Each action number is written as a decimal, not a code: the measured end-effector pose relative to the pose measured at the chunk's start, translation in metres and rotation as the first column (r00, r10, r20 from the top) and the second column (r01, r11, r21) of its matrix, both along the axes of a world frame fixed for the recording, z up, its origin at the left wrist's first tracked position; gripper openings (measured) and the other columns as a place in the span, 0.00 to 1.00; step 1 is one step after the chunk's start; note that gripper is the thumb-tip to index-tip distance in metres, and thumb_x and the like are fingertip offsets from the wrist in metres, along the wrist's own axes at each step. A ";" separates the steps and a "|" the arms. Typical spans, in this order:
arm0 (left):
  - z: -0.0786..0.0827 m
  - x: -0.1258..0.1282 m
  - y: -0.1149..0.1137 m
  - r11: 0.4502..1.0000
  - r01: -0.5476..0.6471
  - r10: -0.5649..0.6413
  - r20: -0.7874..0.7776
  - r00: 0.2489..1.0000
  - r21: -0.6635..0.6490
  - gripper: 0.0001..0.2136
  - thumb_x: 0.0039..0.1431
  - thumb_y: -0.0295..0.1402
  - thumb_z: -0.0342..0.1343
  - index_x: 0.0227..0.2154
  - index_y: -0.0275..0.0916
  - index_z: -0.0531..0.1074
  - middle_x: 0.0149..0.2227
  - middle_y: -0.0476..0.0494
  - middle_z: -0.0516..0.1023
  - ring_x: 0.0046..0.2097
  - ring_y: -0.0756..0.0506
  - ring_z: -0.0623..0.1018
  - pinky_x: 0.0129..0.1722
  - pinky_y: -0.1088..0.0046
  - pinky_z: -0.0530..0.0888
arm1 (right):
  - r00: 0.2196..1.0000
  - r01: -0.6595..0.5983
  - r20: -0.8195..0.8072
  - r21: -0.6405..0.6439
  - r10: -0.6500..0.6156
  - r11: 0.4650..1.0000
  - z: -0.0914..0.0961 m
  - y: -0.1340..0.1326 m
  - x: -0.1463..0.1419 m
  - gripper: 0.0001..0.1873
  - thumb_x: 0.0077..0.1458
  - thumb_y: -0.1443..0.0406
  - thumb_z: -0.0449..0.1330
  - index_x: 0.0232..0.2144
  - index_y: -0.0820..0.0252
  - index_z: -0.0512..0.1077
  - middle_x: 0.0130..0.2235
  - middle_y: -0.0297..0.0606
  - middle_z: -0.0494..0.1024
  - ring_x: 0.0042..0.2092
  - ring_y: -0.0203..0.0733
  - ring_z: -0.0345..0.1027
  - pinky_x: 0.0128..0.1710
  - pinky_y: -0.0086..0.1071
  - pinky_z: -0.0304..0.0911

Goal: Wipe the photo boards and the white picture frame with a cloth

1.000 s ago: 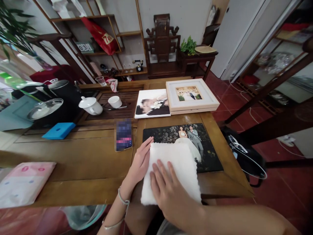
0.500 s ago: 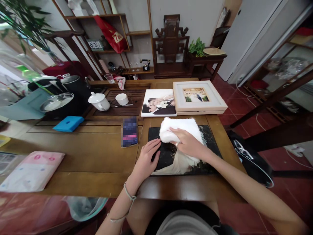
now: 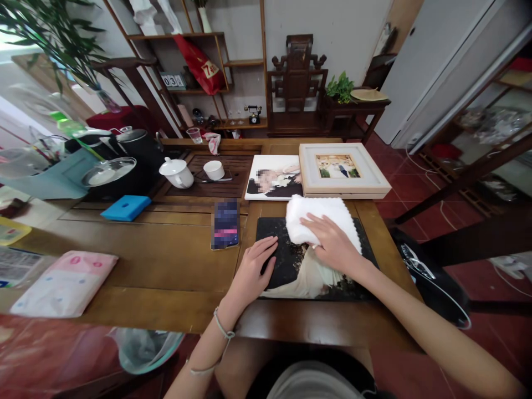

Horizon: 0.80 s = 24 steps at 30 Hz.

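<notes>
A dark photo panel point(image 3: 286, 260) showing a pale draped gown lies flat on the wooden table in front of me. My right hand point(image 3: 332, 241) presses a folded white cloth point(image 3: 322, 208) onto the upper right part of the panel, fingers spread along the cloth's top. The cloth hides much of the picture beneath it. My left hand point(image 3: 257, 263) rests palm down on the panel's left edge, its fingers stretched out and holding nothing. Left of that hand lies a phone point(image 3: 225, 224) with a lit screen.
Behind the panel are a photo print of a couple point(image 3: 274, 177) and a pale framed picture point(image 3: 344, 169). A white lidded cup point(image 3: 177, 173) and small bowl point(image 3: 214, 170) stand on a tea tray. A blue block point(image 3: 126, 208) and a pink-and-white packet point(image 3: 64, 282) lie left.
My right hand has slid the white cloth to the right across the panel. My left hand stays on the panel's left edge. The view has shifted slightly.
</notes>
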State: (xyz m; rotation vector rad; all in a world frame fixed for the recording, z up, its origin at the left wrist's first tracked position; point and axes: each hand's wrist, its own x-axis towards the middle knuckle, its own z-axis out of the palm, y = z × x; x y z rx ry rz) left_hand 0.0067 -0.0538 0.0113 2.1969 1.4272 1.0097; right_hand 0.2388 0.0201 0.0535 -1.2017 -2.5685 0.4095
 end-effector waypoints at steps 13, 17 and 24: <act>-0.004 -0.005 -0.002 0.997 -0.030 0.032 0.031 0.999 -0.073 0.21 0.69 0.28 0.43 0.62 0.43 0.64 0.65 0.37 0.66 0.67 0.39 0.64 0.65 0.50 0.64 | 0.964 -0.242 0.108 -0.003 0.241 0.970 -0.003 -0.093 -0.007 0.39 0.49 0.68 0.57 0.64 0.62 0.61 0.71 0.43 0.51 0.72 0.55 0.23 0.68 0.57 0.27; -0.006 -0.006 -0.001 0.998 -0.030 0.033 0.033 0.999 -0.061 0.20 0.69 0.28 0.42 0.62 0.42 0.65 0.64 0.37 0.66 0.67 0.39 0.64 0.65 0.50 0.62 | 0.985 -0.044 0.166 0.051 0.035 0.998 -0.003 -0.042 -0.016 0.42 0.48 0.68 0.60 0.66 0.60 0.58 0.72 0.49 0.43 0.71 0.67 0.21 0.64 0.69 0.24; -0.006 -0.007 -0.002 0.998 -0.024 0.027 0.059 0.998 -0.059 0.21 0.69 0.28 0.42 0.63 0.42 0.63 0.65 0.36 0.65 0.67 0.40 0.64 0.66 0.51 0.63 | 0.969 -0.113 0.230 0.062 0.096 0.992 -0.001 -0.082 -0.043 0.44 0.53 0.65 0.60 0.68 0.71 0.51 0.71 0.57 0.47 0.70 0.72 0.29 0.65 0.68 0.31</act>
